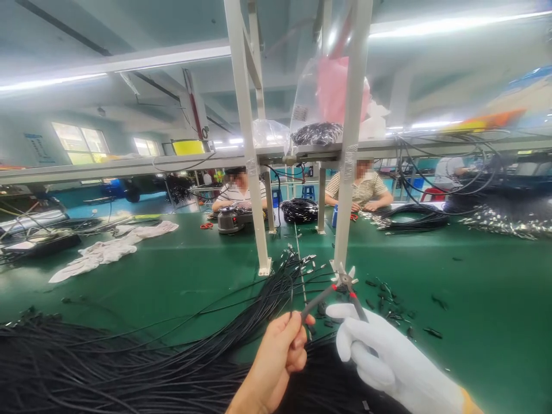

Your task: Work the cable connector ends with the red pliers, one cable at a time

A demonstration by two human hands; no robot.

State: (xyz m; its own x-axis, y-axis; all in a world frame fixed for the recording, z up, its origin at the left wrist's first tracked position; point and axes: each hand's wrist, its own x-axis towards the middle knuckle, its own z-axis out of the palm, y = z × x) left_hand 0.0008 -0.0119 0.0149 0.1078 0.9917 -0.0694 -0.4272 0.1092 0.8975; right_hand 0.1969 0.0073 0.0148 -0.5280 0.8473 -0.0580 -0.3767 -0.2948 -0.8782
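Observation:
My left hand [280, 356] is bare, with thumb and fingers pinched together on a thin black cable [292, 290] that rises from them. My right hand [383, 356], in a white glove, holds a pair of cutting pliers [345, 280] with dark handles and red bands. The pliers' jaws point up and are parted. One handle lies under the gloved fingers; the other slants down to my left fingertips, and whether they touch is unclear. Behind my left hand runs a bundle of black cables [267, 305] with metallic ends. Small black pieces [390, 307] lie scattered right of the pliers.
A large cable heap [86, 368] covers the near left of the green table [483, 276]. White posts [345, 218] rise ahead to a shelf. A white cloth [112, 244] lies left; a grey round device [230, 220] stands farther back. Two people sit opposite, beside coiled cables [299, 210].

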